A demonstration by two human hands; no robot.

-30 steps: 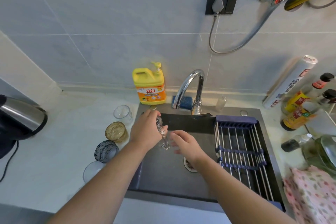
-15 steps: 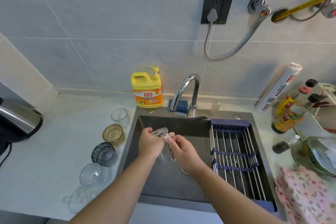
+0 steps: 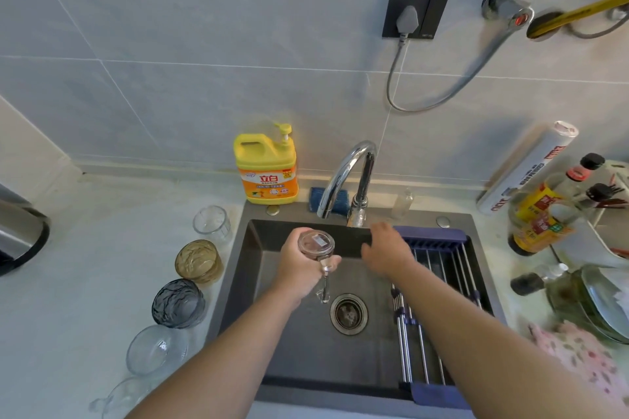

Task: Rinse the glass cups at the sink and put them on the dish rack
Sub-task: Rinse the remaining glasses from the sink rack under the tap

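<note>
Pale stone tabletop (image 3: 85, 282): runs L & R of the sink, grey tiled wall behind.
Sink (image 3: 299, 360): dark, square, set into tabletop; round metal drain (image 3: 349, 313) nr middle.
Dish rack (image 3: 422, 350): metal rods w/ blue ends, lies across R part of sink.
R hand (image 3: 388, 252): palm down, fingers loose & spread, holding nothing; fingertips at sink's back rim by faucet base, can't tell if touching.
L hand (image 3: 294, 269): over sink, L of drain, fingers curled round the glass cup.
Soap jug (image 3: 267, 173): yellow w/ pump, upright on tabletop behind sink's back L corner.
Faucet (image 3: 350, 167): chrome, curved, behind sink, just R of soap jug.
Cups on tabletop: 5 in a row along sink's L edge, back to front: clear cup (image 3: 212, 223), amber cup (image 3: 199, 260), smoky grey cup (image 3: 178, 303), wide clear cup (image 3: 156, 349), blurred clear cup (image 3: 126, 395) at frame bottom.
Glass cup (image 3: 316, 243): clear, in L hand over sink, tipped w/ base toward camera, mouth down; water (image 3: 325, 289) runs out below it.
</note>
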